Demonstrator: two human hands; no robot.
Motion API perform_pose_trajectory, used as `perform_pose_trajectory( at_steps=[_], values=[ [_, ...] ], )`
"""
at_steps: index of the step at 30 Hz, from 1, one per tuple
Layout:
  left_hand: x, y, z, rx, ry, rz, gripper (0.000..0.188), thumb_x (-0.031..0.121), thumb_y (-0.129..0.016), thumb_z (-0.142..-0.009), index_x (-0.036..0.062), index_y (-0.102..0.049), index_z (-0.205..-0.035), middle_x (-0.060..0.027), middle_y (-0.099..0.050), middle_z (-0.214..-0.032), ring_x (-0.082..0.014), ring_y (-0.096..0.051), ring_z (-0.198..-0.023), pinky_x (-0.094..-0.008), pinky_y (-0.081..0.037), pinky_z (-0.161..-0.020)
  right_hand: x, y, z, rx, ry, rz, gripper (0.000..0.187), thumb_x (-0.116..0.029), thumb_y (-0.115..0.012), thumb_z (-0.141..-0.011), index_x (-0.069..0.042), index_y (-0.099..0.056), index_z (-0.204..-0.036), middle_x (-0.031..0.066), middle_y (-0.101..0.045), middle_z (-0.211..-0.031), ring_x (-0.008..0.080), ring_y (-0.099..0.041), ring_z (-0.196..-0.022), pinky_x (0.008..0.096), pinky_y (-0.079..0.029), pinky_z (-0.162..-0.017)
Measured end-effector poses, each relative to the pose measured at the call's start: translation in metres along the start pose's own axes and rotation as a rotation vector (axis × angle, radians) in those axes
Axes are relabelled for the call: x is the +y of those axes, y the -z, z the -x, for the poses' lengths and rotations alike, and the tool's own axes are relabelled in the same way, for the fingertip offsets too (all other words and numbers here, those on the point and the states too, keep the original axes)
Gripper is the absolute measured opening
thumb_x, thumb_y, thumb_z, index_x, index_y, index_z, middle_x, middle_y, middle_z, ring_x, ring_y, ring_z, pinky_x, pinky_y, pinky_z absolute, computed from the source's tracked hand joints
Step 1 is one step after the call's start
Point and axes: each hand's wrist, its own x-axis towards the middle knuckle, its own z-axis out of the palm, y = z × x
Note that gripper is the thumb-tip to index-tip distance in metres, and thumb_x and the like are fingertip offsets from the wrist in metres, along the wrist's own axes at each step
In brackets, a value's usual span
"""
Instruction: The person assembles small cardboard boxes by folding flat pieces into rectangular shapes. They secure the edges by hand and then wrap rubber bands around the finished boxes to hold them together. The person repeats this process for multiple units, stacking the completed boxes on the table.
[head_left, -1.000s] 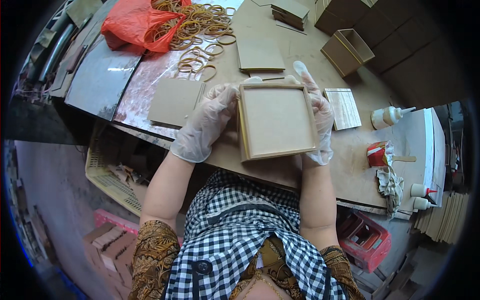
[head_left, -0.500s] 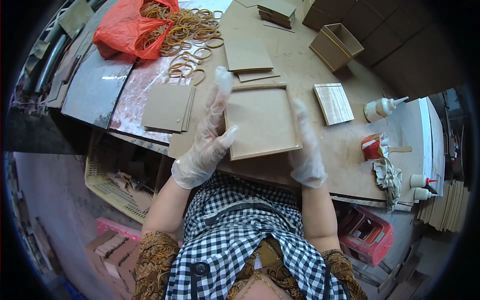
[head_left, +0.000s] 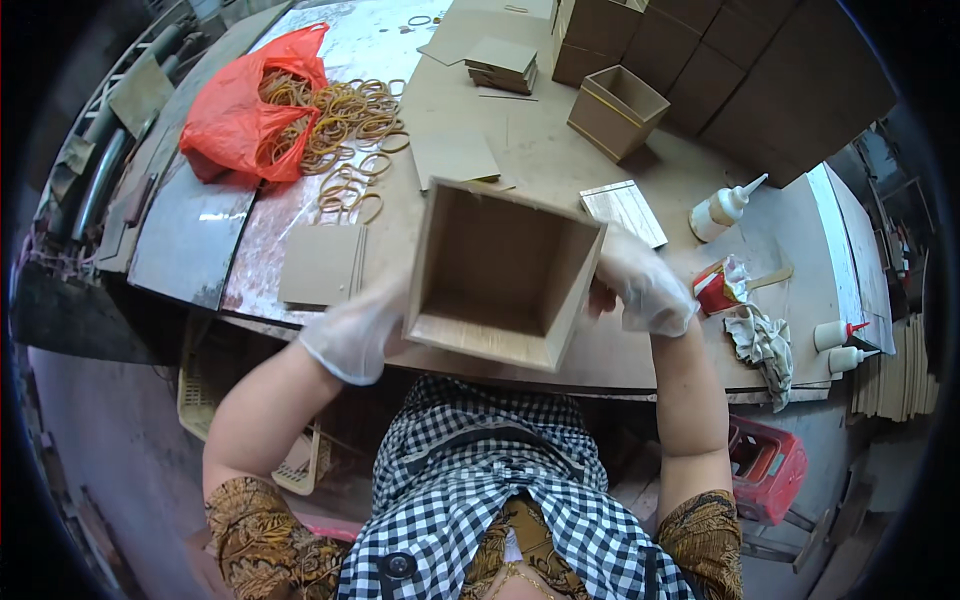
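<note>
A deep wooden box is held up over the table's front edge, its open side facing me and its inside bare. My left hand, in a clear glove, grips its left side, with the fingers hidden behind the box. On the right side, my gloved right hand holds the box wall, its fingers partly out of sight. Just beyond the box lie a small wooden panel and a stack of grey-brown boards. More square boards are stacked near my left hand.
A red plastic bag spills rubber bands at the far left. Farther back stands a banded box before a wall of stacked boxes. Glue bottles, a red tub and a rag sit at the right.
The box has been lifted and turned, so its deep open side now shows instead of the shallow-rimmed panel. Both hands have gone from lying flat beside it to gripping its sides.
</note>
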Motion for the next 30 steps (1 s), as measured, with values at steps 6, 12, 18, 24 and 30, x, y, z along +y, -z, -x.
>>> perform_pose_trajectory(
  at_steps=[6, 12, 18, 24, 30],
  values=[
    [-0.018, -0.043, -0.006, 0.121, 0.444, 0.423, 0.073, 0.065, -0.034, -0.1, 0.0002, -0.057, -0.123, -0.019, -0.071, -0.084, -0.0259, -0.07, -0.064, -0.0257, -0.047, -0.047, 0.022, -0.039, 0.018, 0.259, -0.251, -0.271, 0.032, -0.031, -0.056, -0.094, -0.002, -0.067, -0.088, 0.0101, -0.066, -0.07, 0.0166, -0.065, -0.062, 0.027, -0.049, -0.053],
    [-0.011, -0.014, 0.016, 0.619, 0.126, -1.14, 0.029, 0.028, -0.052, -0.104, 0.0034, -0.063, -0.115, -0.0066, -0.07, -0.087, -0.0144, -0.069, -0.074, -0.0242, -0.044, -0.054, 0.01, -0.042, 0.02, 0.527, -0.628, -0.614, 0.039, -0.036, -0.055, -0.102, 0.0, -0.069, -0.1, 0.0061, -0.068, -0.073, 0.0102, -0.064, -0.067, 0.0237, -0.052, -0.061],
    [0.003, -0.003, 0.006, 0.75, -0.193, -0.485, 0.036, 0.022, -0.052, -0.104, 0.0001, -0.057, -0.132, -0.0152, -0.062, -0.128, -0.0227, -0.057, -0.121, -0.0345, -0.044, -0.101, 0.002, -0.055, 0.021, 0.904, -0.316, -0.515, 0.022, -0.013, -0.059, -0.099, 0.005, -0.069, -0.107, 0.009, -0.073, -0.092, 0.0111, -0.067, -0.082, 0.0276, -0.055, -0.077],
    [0.005, -0.034, -0.026, 0.705, -0.355, -0.077, 0.055, 0.042, -0.034, -0.108, 0.0063, -0.038, -0.15, -0.0135, -0.031, -0.16, -0.0212, -0.03, -0.147, -0.0377, -0.032, -0.113, 0.0, -0.07, 0.009, 0.922, 0.225, 0.024, 0.019, -0.003, -0.057, -0.096, 0.005, -0.068, -0.109, 0.0174, -0.069, -0.114, 0.0279, -0.063, -0.113, 0.0378, -0.047, -0.099],
    [-0.002, -0.04, -0.042, 0.703, -0.432, 0.025, 0.068, 0.047, -0.034, -0.105, 0.0068, -0.018, -0.157, -0.0145, -0.028, -0.161, -0.0244, -0.025, -0.15, -0.041, -0.023, -0.119, -0.016, -0.067, -0.004, 0.674, 0.306, 0.267, 0.054, -0.004, -0.064, -0.082, 0.006, -0.053, -0.134, 0.0279, -0.054, -0.138, 0.05, -0.047, -0.133, 0.0528, -0.038, -0.111]
  ],
)
